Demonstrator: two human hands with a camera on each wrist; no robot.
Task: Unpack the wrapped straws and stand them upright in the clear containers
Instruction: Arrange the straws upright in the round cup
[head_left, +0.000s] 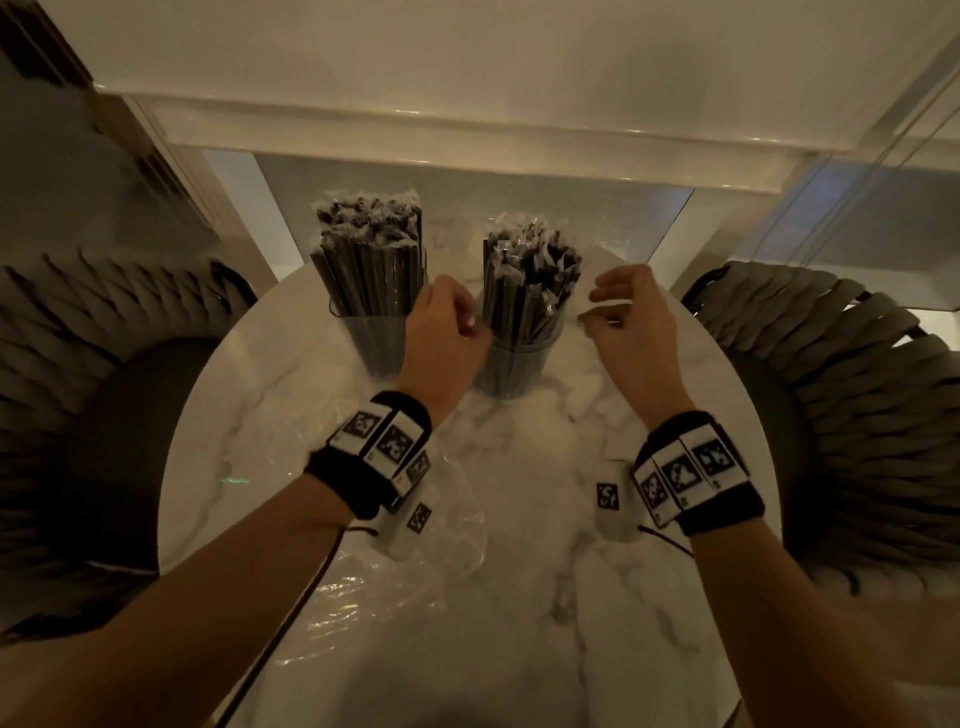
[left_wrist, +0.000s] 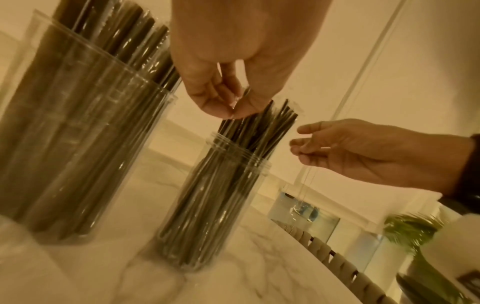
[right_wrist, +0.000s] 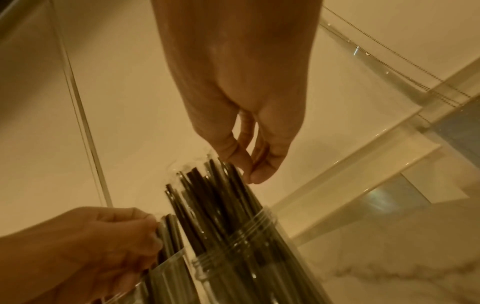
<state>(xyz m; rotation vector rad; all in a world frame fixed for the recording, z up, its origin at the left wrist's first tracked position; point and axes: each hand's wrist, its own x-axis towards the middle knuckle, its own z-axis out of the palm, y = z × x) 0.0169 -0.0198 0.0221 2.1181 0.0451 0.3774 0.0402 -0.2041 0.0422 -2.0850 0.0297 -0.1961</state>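
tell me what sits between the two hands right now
The right-hand clear container with its fanned bundle of wrapped straws stands between the left hand and right hand. The head view shows this best.

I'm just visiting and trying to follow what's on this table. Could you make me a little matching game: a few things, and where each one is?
Things:
1. left container
2. right container
3. empty plastic wrap
4. woven chair

Places:
A. beside the table, right
B. between both hands
C. on the marble, under the left forearm
D. farther back, left of the hands

Pairs: 1-D, 2-B, 3-C, 4-A
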